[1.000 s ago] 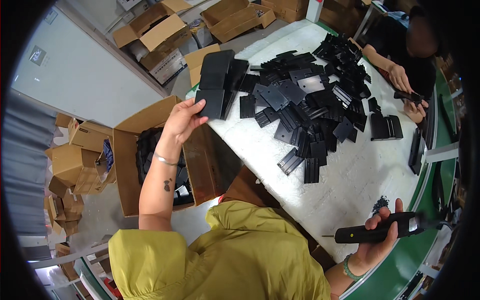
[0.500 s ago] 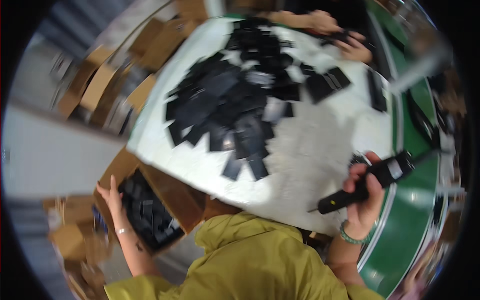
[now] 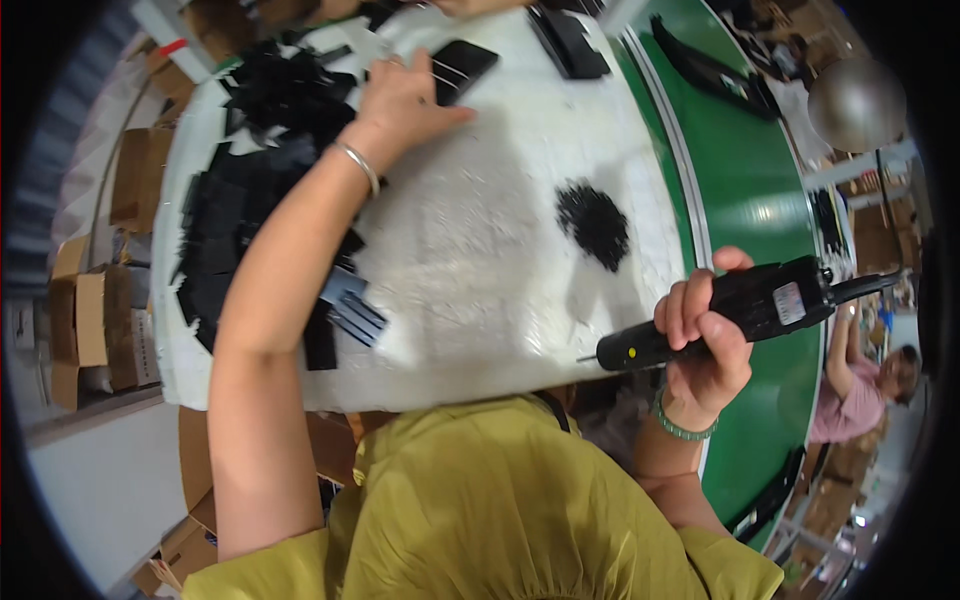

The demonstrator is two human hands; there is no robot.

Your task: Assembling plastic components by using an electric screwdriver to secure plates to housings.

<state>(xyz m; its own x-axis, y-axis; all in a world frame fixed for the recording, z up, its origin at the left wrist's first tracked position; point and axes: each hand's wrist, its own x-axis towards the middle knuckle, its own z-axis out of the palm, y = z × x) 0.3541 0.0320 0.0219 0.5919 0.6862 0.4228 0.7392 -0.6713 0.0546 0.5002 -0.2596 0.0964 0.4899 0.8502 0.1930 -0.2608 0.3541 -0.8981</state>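
My right hand [image 3: 708,335] is wrapped round a black electric screwdriver [image 3: 765,300] with a cord at its back end. Its thin bit points left over the near edge of the white-covered table [image 3: 470,250]. My left arm stretches far across, and the left hand [image 3: 405,100] is open with fingers spread. Beside those fingers lies a flat black panel [image 3: 468,66] with light strips across it; whether they touch it I cannot tell. A heap of black flat pieces [image 3: 235,215] spreads under and left of my forearm. Right of the middle sits a small pile of black screws [image 3: 595,222].
A long black part [image 3: 568,42] lies at the far edge. On the right runs a green belt [image 3: 745,200] carrying black curved parts [image 3: 710,70]. Cardboard boxes [image 3: 95,320] stand at the left. Another person [image 3: 850,395] is at the far right.
My left hand has gone from the cardboard box of black parts at the lower left to the table's far side. The view has turned; the screwdriver stays in my right hand.
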